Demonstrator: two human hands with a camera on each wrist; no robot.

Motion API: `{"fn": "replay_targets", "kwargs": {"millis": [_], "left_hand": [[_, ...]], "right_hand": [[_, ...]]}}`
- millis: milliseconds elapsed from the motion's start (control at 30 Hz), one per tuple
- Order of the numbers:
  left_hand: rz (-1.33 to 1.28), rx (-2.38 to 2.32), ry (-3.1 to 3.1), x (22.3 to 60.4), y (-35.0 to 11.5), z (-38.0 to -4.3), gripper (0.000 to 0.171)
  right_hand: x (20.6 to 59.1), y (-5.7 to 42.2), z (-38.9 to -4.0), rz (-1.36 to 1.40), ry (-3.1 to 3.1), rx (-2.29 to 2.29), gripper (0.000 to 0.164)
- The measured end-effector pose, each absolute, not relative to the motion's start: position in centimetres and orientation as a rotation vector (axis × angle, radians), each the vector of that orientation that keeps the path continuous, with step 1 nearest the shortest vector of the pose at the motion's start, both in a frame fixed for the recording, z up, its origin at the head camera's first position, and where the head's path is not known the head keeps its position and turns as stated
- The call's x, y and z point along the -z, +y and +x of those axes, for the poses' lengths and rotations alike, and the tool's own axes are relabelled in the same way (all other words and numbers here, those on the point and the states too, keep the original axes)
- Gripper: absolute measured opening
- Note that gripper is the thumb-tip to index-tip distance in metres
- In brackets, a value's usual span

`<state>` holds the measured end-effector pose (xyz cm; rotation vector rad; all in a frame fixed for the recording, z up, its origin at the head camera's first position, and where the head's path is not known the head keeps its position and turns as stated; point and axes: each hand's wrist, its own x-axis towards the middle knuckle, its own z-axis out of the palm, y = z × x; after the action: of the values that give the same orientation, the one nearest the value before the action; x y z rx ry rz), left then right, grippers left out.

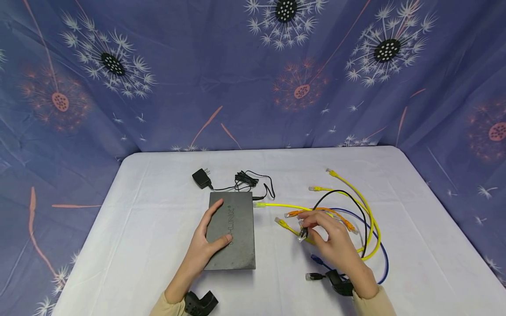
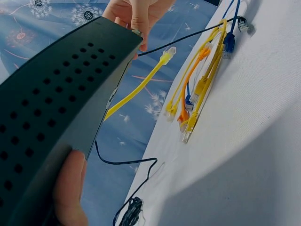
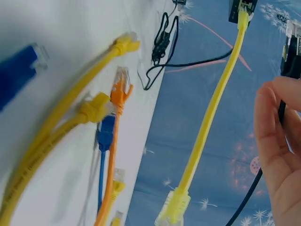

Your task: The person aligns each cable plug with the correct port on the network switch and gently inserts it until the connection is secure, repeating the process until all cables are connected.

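A dark grey network switch [image 1: 241, 228] with "LINK" lettering sits in front of me. My left hand [image 1: 207, 245] grips its left side, thumb and a finger over the top; the left wrist view shows the vented side of the switch [image 2: 61, 94]. A short yellow network cable [image 1: 282, 205] runs from a port on its right side, as does the power cord [image 1: 258, 198]. To the right of the switch, my right hand [image 1: 334, 237] pinches a black network cable by its plug [image 3: 290, 56], clear connector exposed. The cable loops back behind that hand.
Beyond the switch lie a black power adapter [image 1: 202, 178] and its bundled cord [image 1: 246, 179]. Around my right hand are loose yellow cables [image 1: 373, 215], an orange cable [image 1: 336, 211] and a blue cable [image 1: 385, 259]. The black cable's other plug [image 1: 315, 276] lies near the right wrist.
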<state>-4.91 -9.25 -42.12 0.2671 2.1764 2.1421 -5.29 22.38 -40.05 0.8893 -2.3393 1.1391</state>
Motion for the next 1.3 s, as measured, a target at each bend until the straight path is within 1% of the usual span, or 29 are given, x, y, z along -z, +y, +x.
{"fn": "replay_targets", "kwargs": {"millis": [200, 467, 500, 533, 600, 633, 667, 733, 767, 1300], "left_hand": [[0.269, -2.143, 2.177, 42.1, -9.3, -4.9, 0.081], [0.266, -2.139, 2.183, 42.2, -9.3, -4.8, 0.081], [0.266, -2.139, 2.183, 42.2, -9.3, -4.8, 0.081], [0.266, -2.137, 2.184, 42.2, -9.3, -4.8, 0.081], [0.264, -2.133, 2.186, 42.2, -9.3, -4.8, 0.081], [0.264, -2.131, 2.188, 42.3, -9.3, -4.8, 0.081], [0.264, -2.130, 2.189, 42.3, -9.3, -4.8, 0.081], [0.266, -2.133, 2.187, 42.3, -9.3, -4.8, 0.081], [0.267, -2.136, 2.185, 42.3, -9.3, -4.8, 0.081], [0.280, -2.160, 2.171, 42.2, -9.3, -4.8, 0.081]], "right_hand": [[39.7, 22.4, -5.8, 0.941, -2.240, -1.096, 0.042], [39.8, 22.5, -6.2, 0.964, -2.202, -1.097, 0.038], [39.9, 22.5, -6.3, 0.968, -2.198, -1.101, 0.036], [39.9, 22.5, -6.3, 0.975, -2.195, -1.105, 0.030], [39.8, 22.5, -6.4, 0.987, -2.190, -1.108, 0.012], [39.8, 22.5, -6.4, 0.992, -2.189, -1.108, 0.006], [39.8, 22.5, -6.4, 0.995, -2.189, -1.108, 0.011], [39.8, 22.5, -6.5, 1.003, -2.185, -1.110, 0.025], [39.7, 22.5, -6.5, 1.005, -2.185, -1.112, 0.027], [39.6, 22.2, -6.3, 0.988, -2.202, -1.061, 0.027]]}}
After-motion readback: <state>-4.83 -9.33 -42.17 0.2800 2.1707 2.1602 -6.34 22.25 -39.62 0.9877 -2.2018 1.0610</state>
